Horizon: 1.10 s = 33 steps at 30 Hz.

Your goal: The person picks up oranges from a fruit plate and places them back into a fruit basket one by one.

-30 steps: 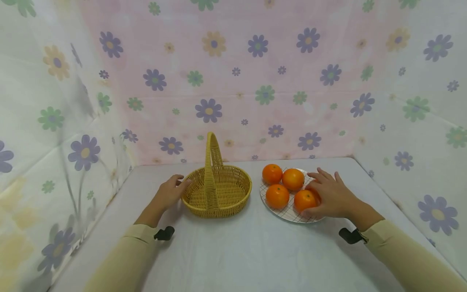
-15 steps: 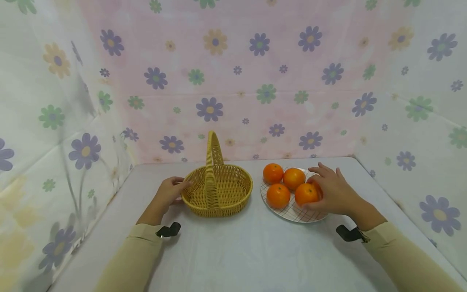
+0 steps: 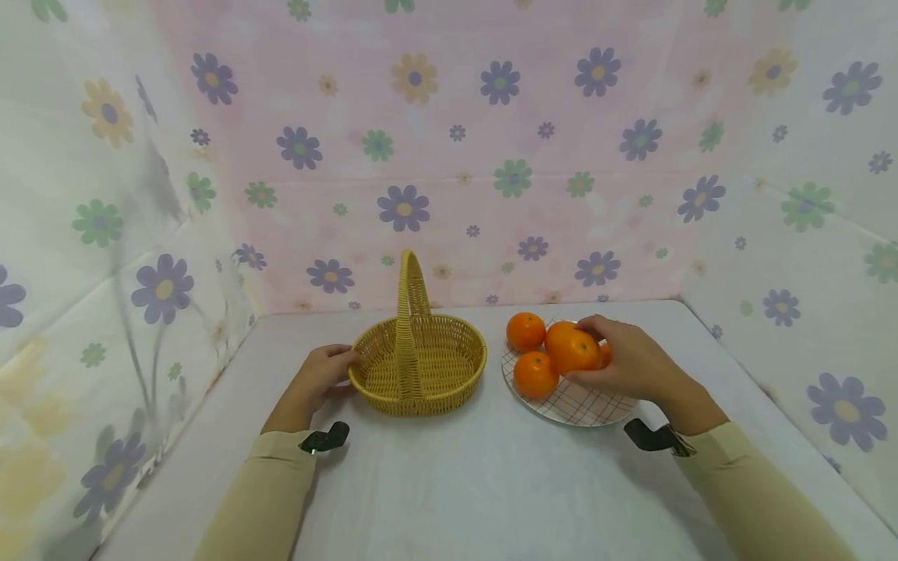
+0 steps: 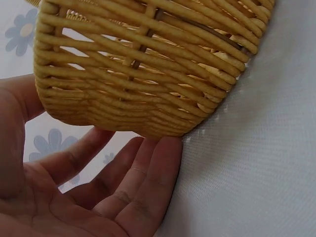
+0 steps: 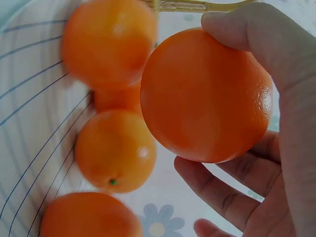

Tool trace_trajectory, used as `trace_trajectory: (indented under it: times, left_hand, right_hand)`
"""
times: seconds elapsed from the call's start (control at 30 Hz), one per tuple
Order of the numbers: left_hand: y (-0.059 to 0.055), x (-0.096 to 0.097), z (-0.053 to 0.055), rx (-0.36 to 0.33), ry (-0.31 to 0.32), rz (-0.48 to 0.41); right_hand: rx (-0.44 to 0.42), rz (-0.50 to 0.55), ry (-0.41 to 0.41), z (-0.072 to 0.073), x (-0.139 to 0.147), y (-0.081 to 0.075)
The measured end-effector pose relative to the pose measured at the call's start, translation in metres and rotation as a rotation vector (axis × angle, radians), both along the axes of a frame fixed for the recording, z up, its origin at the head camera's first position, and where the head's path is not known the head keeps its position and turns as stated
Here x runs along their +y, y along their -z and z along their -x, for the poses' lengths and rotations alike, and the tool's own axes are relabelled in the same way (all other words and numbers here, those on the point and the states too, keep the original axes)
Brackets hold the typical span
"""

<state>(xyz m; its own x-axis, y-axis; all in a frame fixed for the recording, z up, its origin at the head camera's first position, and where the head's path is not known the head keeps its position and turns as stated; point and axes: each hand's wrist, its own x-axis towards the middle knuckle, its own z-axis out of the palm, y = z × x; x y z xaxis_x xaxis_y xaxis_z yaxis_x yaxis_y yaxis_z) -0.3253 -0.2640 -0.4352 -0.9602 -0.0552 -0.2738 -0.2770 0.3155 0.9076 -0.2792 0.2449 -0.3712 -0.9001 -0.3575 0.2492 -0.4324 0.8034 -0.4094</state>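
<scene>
In the head view my left hand [image 3: 326, 378] is at the left side of a yellow wicker basket [image 3: 449, 401] with a tall arched handle. Its thumb reaches the rim, and the left wrist view has the fingertips [image 4: 168, 148] against the lower edge of the weave [image 4: 133, 103]. My right hand [image 3: 631, 362] holds an orange [image 3: 571, 348] between thumb and fingers, raised over a white plate [image 3: 589, 409] with crossing lines. The held orange [image 5: 207, 96] is near the camera in the right wrist view. Other oranges sit on the plate, partly hidden by the hand and held fruit.
Two oranges, one farther back [image 3: 525, 332] and one nearer [image 3: 536, 375], lie at the plate's left side. A white cloth [image 3: 449, 491] covers the table. Flower-printed curtains [image 3: 463, 156] rise at the back and both sides. Dark wrist mounts [image 3: 652, 435] stick out near the sleeves.
My right hand has closed on the front right orange and lifted it up and to the left off the plate. My left hand has settled against the basket, which stays in place.
</scene>
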Motion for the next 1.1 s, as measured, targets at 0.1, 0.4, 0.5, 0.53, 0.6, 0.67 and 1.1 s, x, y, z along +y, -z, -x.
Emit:
trace_trajectory:
  times: [0.1,0.4,0.5,0.53,0.6,0.67,1.1]
  left_hand:
    - [0.001,0.000,0.001,0.004,-0.001,-0.013]
    - [0.006,-0.004,-0.002,0.009,-0.018,-0.118]
    - [0.007,-0.006,-0.002,0.012,-0.024,-0.148]
    - [0.007,-0.007,-0.002,0.012,-0.023,-0.152]
    - [0.008,-0.008,-0.001,0.014,-0.018,-0.164]
    - [0.009,-0.008,-0.002,0.018,-0.010,-0.164]
    - [0.014,-0.011,-0.002,0.047,-0.010,-0.171]
  right_hand:
    - [-0.004,0.053,-0.015,0.001,-0.004,-0.003]
    - [0.012,0.158,-0.049,0.011,-0.018,-0.006]
    - [-0.022,0.203,-0.048,0.013,-0.025,-0.012]
    - [-0.031,0.220,-0.052,0.014,-0.027,-0.014]
    - [-0.049,0.260,-0.064,0.016,-0.032,-0.017]
    - [-0.054,0.294,-0.078,0.019,-0.037,-0.021]
    - [-0.155,0.414,-0.124,0.029,-0.081,-0.029]
